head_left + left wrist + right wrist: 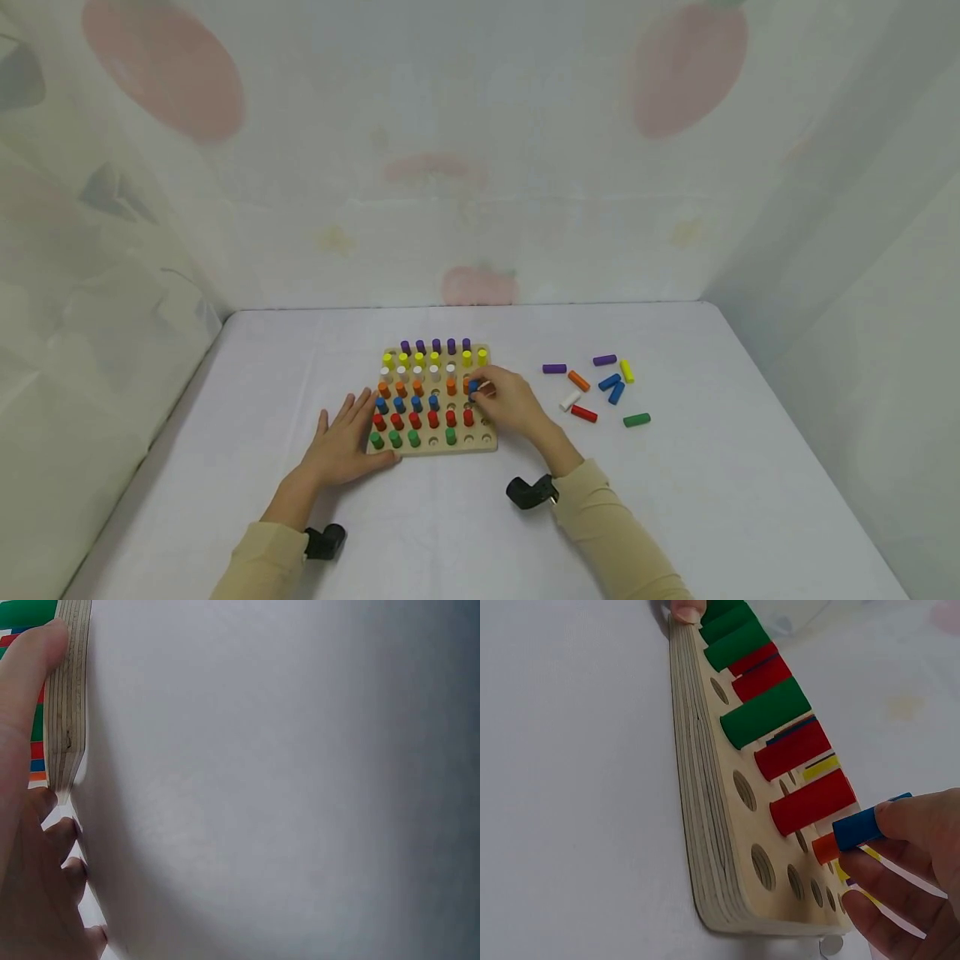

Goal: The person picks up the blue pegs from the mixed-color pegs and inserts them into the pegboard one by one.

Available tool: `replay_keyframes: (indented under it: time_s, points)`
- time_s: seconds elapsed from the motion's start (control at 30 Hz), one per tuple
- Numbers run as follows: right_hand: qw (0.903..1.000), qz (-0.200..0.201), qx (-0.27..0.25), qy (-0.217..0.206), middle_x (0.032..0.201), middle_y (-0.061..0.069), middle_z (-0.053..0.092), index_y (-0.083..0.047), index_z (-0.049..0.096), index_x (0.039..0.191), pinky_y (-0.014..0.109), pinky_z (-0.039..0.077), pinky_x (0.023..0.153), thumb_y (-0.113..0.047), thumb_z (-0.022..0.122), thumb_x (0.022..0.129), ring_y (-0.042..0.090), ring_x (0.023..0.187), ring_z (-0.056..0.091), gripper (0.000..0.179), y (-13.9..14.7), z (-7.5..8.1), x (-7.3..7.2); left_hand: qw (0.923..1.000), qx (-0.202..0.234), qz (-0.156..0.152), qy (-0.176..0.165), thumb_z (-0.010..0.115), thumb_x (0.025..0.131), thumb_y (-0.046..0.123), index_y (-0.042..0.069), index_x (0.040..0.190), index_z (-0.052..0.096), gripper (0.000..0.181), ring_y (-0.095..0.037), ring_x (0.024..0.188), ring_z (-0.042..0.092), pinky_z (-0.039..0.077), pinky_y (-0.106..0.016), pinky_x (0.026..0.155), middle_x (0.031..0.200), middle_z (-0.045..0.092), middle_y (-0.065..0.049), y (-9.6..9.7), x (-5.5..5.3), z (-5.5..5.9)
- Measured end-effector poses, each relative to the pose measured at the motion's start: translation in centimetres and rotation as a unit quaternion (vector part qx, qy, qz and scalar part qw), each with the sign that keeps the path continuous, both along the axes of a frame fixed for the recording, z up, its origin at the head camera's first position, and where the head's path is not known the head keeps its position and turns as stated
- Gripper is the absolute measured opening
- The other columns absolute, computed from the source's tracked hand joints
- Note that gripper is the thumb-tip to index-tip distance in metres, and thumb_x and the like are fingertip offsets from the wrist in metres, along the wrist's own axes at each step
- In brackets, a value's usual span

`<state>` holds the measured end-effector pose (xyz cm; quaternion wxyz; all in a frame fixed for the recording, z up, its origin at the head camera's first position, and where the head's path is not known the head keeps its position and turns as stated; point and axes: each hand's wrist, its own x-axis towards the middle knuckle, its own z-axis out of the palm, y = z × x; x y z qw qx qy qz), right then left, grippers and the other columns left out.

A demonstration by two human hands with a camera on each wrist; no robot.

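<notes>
A wooden pegboard [441,448] lies on the table with rows of green, red, blue, orange, white, yellow and purple pegs standing in its holes. Along its left edge rests my left hand [337,450], fingers spread and the thumb against the near edge; the thumb [52,645] touches the wood in the left wrist view. Between thumb and fingertips my right hand [513,404] pinches a blue peg [857,827] over the board's right part. That peg is tilted in the right wrist view, near an orange peg [824,849]. Several bare holes show around it.
Loose pegs lie right of the board: two purple ones, an orange peg [578,381], a white peg [570,401], a red peg [584,413], two blue ones, a yellow peg [627,371] and a green peg [637,420]. Patterned cloth walls enclose the white table [712,500].
</notes>
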<state>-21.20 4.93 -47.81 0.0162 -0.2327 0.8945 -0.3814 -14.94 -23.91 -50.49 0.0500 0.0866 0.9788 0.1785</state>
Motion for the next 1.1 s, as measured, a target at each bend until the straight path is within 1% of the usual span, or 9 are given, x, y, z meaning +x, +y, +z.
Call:
replay_keyframes:
  time_s: [0.2,0.3,0.57,0.83,1.0,1.1]
  points:
    - [0.9999,0.014,0.001,-0.005,0.101,-0.002,0.064,-0.014,0.061,0.108,0.018,0.051,0.074,-0.015,0.06,0.089,0.009,0.087,0.061,0.02,-0.7,0.0,0.1,1.0,0.0,-0.001,0.002,0.065,0.067,0.068,0.008,0.147,0.021,0.109,-0.038,0.139,0.014,0.002,-0.067,0.105,0.153,0.02,-0.013,0.1,0.1,0.3]
    - [0.9997,0.022,0.001,-0.006,0.102,-0.002,0.064,-0.013,0.061,0.108,0.019,0.051,0.074,-0.014,0.06,0.088,0.009,0.087,0.061,0.019,-1.0,0.1,0.2,1.0,0.001,0.0,0.001,0.065,0.067,0.067,0.008,0.147,0.021,0.109,-0.038,0.139,0.014,0.002,-0.067,0.105,0.153,0.02,-0.013,0.2,0.1,0.5]
    - [0.9994,0.031,0.012,0.012,0.098,-0.002,0.064,-0.01,0.062,0.107,0.017,0.05,0.075,-0.012,0.061,0.088,0.008,0.085,0.059,0.02,-1.8,0.0,0.2,1.0,0.004,-0.001,-0.001,0.066,0.068,0.066,0.007,0.147,0.021,0.108,-0.038,0.139,0.013,0.002,-0.067,0.105,0.153,0.02,-0.013,0.2,0.2,0.6]
    - [0.9989,0.033,0.032,0.01,0.091,-0.004,0.061,-0.012,0.062,0.105,0.016,0.047,0.068,-0.014,0.06,0.088,0.006,0.077,0.054,0.018,-2.3,0.1,0.2,1.0,0.004,-0.002,0.0,0.065,0.067,0.066,0.008,0.147,0.021,0.108,-0.038,0.139,0.013,0.001,-0.067,0.105,0.153,0.02,-0.013,0.2,0.2,0.7]
    - [0.9988,0.038,0.03,0.001,0.088,-0.005,0.06,-0.012,0.062,0.106,0.015,0.046,0.063,-0.014,0.059,0.088,0.006,0.073,0.052,0.018,-2.5,0.1,0.2,1.0,0.007,-0.002,0.003,0.065,0.068,0.067,0.007,0.147,0.022,0.108,-0.039,0.139,0.014,0.002,-0.067,0.105,0.152,0.02,-0.014,0.2,0.2,0.9]
    - [0.9987,0.041,0.031,0.001,0.088,-0.006,0.061,-0.013,0.062,0.106,0.015,0.046,0.062,-0.014,0.06,0.088,0.006,0.072,0.052,0.018,-2.7,-0.1,0.1,1.0,0.006,-0.002,0.0,0.065,0.067,0.068,0.007,0.147,0.021,0.109,-0.039,0.139,0.013,0.001,-0.067,0.105,0.152,0.02,-0.014,0.1,0.2,0.7]
